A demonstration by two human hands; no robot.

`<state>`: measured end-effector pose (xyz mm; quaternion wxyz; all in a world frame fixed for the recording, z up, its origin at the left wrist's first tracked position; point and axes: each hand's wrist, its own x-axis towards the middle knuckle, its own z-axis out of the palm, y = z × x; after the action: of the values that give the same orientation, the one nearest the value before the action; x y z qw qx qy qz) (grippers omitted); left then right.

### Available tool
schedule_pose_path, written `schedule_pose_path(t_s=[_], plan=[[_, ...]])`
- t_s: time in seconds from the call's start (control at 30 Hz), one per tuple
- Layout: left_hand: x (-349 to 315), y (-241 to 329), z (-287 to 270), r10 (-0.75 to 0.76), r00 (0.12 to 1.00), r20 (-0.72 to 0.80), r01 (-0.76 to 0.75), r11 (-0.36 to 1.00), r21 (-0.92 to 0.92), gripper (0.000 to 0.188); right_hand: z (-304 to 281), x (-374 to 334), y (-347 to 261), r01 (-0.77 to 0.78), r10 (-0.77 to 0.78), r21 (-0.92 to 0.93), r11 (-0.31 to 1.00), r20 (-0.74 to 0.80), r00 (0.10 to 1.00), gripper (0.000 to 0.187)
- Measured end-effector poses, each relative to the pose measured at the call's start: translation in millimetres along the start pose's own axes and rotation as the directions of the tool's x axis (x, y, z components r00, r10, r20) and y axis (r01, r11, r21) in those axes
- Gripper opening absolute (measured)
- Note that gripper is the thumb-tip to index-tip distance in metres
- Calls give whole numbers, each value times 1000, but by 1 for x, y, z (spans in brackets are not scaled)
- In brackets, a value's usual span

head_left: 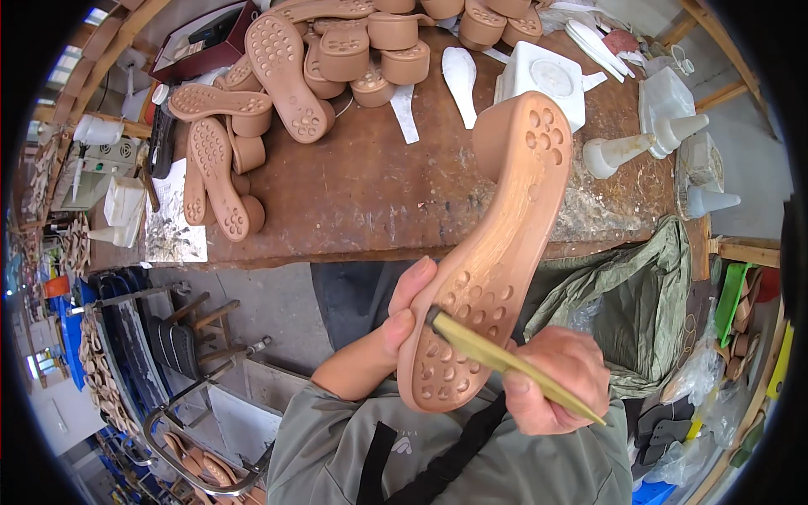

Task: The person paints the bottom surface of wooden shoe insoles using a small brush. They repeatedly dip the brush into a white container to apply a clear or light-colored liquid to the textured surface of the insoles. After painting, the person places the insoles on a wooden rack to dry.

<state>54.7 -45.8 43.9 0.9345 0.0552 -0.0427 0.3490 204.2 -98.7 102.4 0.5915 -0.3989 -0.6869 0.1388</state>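
A tan high-heeled shoe sole (526, 194) is raised in front of my body, its dimpled side facing up and its heel end tilted toward the table. My left hand (407, 307) grips it by the left edge of the forefoot, the remaining fingers hidden beneath. In my right hand (562, 379) is a flat, yellowish brush (497, 355), held by its handle. The brush's dark tip meets the dimpled forefoot near its left edge. Along the middle of the sole the surface looks shiny, as if wet.
Behind the sole stands a brown worktable (362, 185). Several matching soles (290, 80) are piled at its far left. A white square container (543, 80), white insole (459, 84) and nozzle-topped bottles (619, 154) lie at the right. A green bag (648, 303) hangs by the right edge.
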Motion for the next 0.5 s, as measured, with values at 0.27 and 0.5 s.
schedule_pose_path(t_s=[0.27,0.5], plan=[[-8,11,-7,-235,965,-119,232,972,-41,80,-17,6,6,-248,206,152,957,250,946,13],[1,8,-27,-25,972,-235,42,997,68,74,-23,12,39,-15,38,-133,991,174,984,22]])
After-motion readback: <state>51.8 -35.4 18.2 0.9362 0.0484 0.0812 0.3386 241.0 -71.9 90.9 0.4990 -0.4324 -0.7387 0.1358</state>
